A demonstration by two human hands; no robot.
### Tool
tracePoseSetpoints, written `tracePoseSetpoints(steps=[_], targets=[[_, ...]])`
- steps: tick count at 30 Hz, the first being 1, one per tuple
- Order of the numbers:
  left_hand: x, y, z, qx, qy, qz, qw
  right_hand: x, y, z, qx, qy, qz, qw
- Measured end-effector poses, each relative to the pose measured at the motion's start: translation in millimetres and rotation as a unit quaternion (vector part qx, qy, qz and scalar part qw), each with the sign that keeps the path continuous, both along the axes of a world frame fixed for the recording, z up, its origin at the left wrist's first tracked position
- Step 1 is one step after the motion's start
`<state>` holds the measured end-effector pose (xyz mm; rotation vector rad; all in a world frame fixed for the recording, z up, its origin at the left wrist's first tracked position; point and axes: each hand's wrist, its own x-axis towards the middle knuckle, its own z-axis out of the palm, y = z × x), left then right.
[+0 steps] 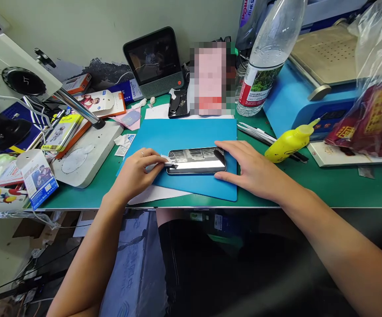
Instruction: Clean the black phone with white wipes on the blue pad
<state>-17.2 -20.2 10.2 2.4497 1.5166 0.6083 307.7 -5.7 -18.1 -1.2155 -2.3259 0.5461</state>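
Note:
A smartphone lies screen-up on a blue mat at the front of the green table. My left hand pinches a small white wipe and presses it against the phone's left end. My right hand rests flat on the mat at the phone's right end, with the thumb and fingers touching its edges and holding it still.
A yellow squeeze bottle and tweezers lie right of the mat. A clear water bottle, a blue machine and a red bag stand behind. A small screen device sits at the back, a microscope base and boxes at left.

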Motion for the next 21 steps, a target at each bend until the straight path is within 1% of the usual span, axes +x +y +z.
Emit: tracePoseSetpoints(steps=[5, 13, 17, 21], targets=[[3.3, 1.8, -2.7, 0.004, 0.002, 0.004, 1.000, 0.2, -0.2, -0.9, -0.001, -0.002, 0.000, 1.000], [11.1, 3.3, -0.6, 0.004, 0.010, -0.013, 1.000, -0.2, -0.7, -0.7, -0.004, 0.002, 0.003, 1.000], [22.9, 6.1, 1.8, 0.003, 0.021, -0.030, 0.999, -0.1, -0.7, -0.6, -0.005, 0.005, 0.001, 1.000], [43.6, 11.6, 3.6, -0.005, 0.023, -0.052, 0.998, -0.5, -0.5, -1.5, 0.001, 0.012, 0.002, 1.000]])
